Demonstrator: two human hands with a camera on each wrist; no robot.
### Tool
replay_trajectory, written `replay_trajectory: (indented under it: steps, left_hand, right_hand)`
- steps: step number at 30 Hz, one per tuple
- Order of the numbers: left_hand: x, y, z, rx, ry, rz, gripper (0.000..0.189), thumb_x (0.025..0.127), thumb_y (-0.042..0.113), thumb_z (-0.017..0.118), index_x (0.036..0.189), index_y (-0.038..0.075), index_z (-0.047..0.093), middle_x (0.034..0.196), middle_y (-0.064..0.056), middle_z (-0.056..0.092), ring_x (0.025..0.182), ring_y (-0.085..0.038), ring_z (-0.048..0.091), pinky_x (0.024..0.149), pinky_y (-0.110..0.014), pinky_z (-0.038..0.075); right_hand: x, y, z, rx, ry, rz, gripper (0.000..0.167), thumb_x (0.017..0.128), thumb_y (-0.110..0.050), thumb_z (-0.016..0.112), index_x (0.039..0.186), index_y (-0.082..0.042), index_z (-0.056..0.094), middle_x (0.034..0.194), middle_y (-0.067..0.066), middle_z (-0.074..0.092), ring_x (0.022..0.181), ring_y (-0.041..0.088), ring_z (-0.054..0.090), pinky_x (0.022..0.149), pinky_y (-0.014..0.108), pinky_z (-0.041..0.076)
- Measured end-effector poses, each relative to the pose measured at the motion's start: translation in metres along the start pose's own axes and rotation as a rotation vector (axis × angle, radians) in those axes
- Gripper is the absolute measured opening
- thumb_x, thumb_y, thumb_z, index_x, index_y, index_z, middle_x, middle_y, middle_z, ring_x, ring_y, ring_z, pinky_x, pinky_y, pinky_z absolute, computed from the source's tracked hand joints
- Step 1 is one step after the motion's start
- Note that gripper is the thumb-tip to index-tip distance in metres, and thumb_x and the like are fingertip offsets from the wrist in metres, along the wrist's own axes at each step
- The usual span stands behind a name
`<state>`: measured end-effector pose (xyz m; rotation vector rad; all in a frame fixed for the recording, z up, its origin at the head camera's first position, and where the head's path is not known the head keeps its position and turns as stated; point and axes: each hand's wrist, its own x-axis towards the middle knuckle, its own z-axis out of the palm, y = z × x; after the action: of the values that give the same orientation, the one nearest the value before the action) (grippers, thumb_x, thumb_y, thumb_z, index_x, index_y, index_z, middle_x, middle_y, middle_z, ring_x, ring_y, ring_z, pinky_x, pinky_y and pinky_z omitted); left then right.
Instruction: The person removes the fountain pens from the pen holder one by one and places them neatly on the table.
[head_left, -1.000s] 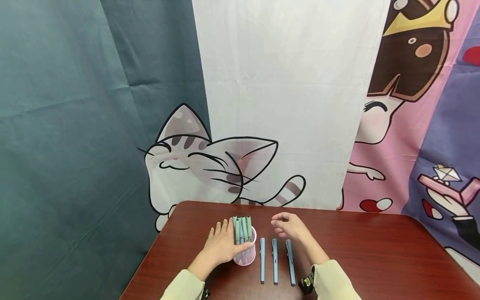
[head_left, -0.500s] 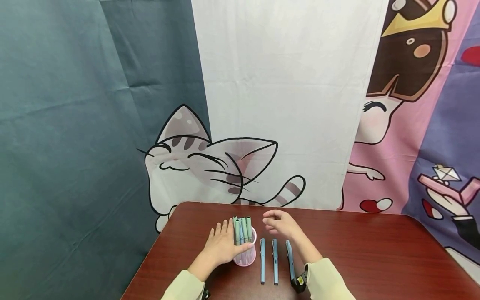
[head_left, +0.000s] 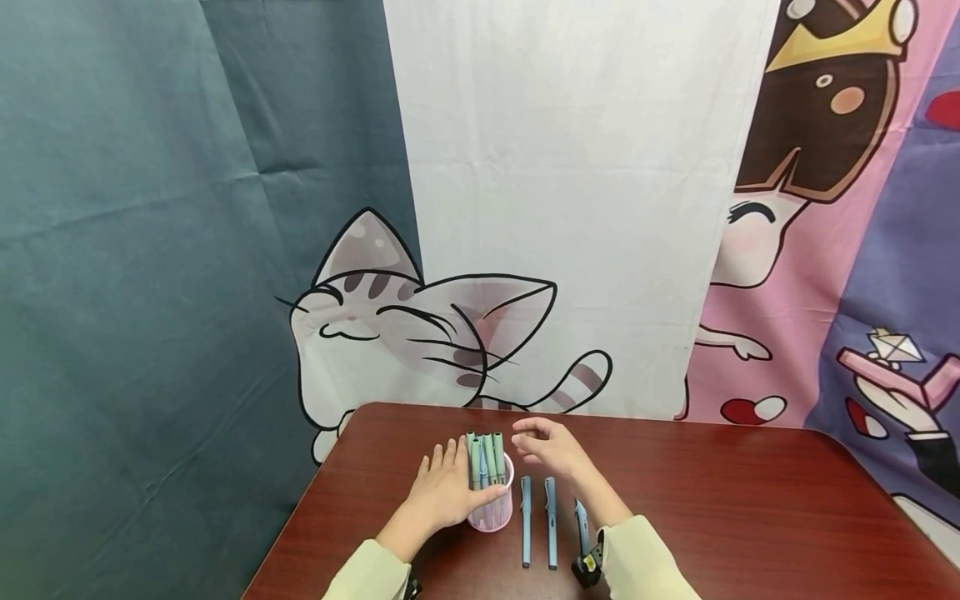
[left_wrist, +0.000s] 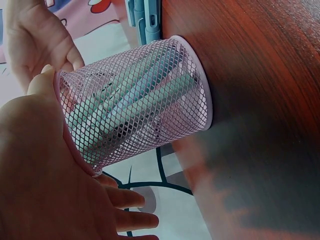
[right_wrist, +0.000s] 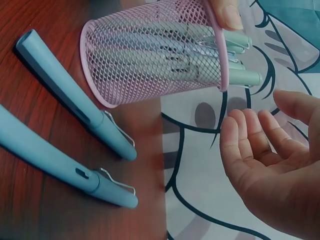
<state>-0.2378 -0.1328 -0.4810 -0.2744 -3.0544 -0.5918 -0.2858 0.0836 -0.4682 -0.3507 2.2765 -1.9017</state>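
Observation:
A pink mesh pen holder [head_left: 491,518] stands upright on the table, with several green pens [head_left: 498,454] and a light blue pen [head_left: 483,462] inside. My left hand [head_left: 444,493] rests against its rim, the thumb across the near side and the other fingers straight and spread. Up beside the holder's right side, my right hand [head_left: 553,447] hovers with its fingers loosely bent and nothing in them. Three capped blue pens lie in a row to the right: one by the holder [head_left: 526,521], a middle pen [head_left: 551,521] and a right pen [head_left: 582,525] partly hidden by my right wrist.
The reddish-brown wooden table [head_left: 750,500] reaches far to the right. Behind its back edge hangs a cloth backdrop [head_left: 600,208] with a cartoon cat. A black wrist camera [head_left: 587,568] sits close over the right pen's lower end.
My right hand has moved left, over the pens and toward the holder; its wrist now covers part of the right pen. The left hand and the holder have stayed put.

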Motion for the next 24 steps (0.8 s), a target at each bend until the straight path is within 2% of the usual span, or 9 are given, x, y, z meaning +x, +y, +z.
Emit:
replay_trajectory:
  steps: [5,8,10,14,17,24]
  left_hand:
    - [0.001,-0.001,0.001,-0.002,0.006,0.005,0.122,0.079,0.086,0.053,0.156,-0.005,0.028,0.158,-0.029,0.035,0.146,-0.051,0.03,0.118,-0.064,0.021]
    - [0.002,-0.002,0.002,-0.003,0.009,0.008,0.122,0.079,0.086,0.054,0.156,-0.005,0.028,0.157,-0.029,0.035,0.145,-0.051,0.03,0.118,-0.064,0.021]
    - [0.002,-0.003,0.003,-0.004,0.008,0.01,0.122,0.079,0.086,0.054,0.156,-0.006,0.028,0.157,-0.029,0.035,0.145,-0.051,0.031,0.117,-0.065,0.022]
    - [0.002,-0.003,0.003,-0.002,0.006,0.012,0.122,0.079,0.087,0.053,0.156,-0.006,0.028,0.157,-0.029,0.035,0.145,-0.051,0.031,0.117,-0.065,0.022]
    - [0.002,-0.003,0.003,0.004,0.006,0.012,0.123,0.079,0.088,0.052,0.156,-0.005,0.028,0.157,-0.029,0.035,0.145,-0.051,0.031,0.117,-0.064,0.022]
    - [0.002,-0.002,0.002,0.008,0.005,0.01,0.123,0.079,0.088,0.051,0.156,-0.005,0.028,0.157,-0.029,0.036,0.145,-0.051,0.032,0.118,-0.064,0.022]
  right_hand:
    - [0.003,0.001,0.004,-0.04,-0.018,-0.052,0.04,0.097,-0.018,0.069,0.127,0.008,0.061,0.109,0.015,0.068,0.101,0.03,0.069,0.085,0.042,0.06]
    - [0.003,-0.002,0.007,-0.041,-0.032,-0.073,0.038,0.098,-0.014,0.067,0.127,0.01,0.06,0.109,0.017,0.068,0.104,0.034,0.069,0.086,0.046,0.059]
    - [-0.003,-0.011,0.009,-0.039,-0.042,-0.085,0.036,0.098,-0.011,0.065,0.125,0.012,0.059,0.109,0.019,0.068,0.104,0.036,0.069,0.087,0.048,0.059]
    - [-0.004,-0.014,0.012,-0.039,-0.047,-0.095,0.035,0.098,-0.009,0.064,0.124,0.014,0.059,0.106,0.017,0.068,0.101,0.029,0.069,0.087,0.047,0.059]
    - [0.002,-0.003,0.014,-0.04,-0.04,-0.098,0.037,0.098,-0.011,0.065,0.125,0.012,0.06,0.106,0.015,0.068,0.099,0.022,0.069,0.086,0.043,0.059]
    - [0.007,0.005,0.017,-0.053,-0.02,-0.092,0.036,0.095,-0.013,0.07,0.122,0.009,0.063,0.105,0.013,0.069,0.096,0.018,0.066,0.084,0.04,0.06]
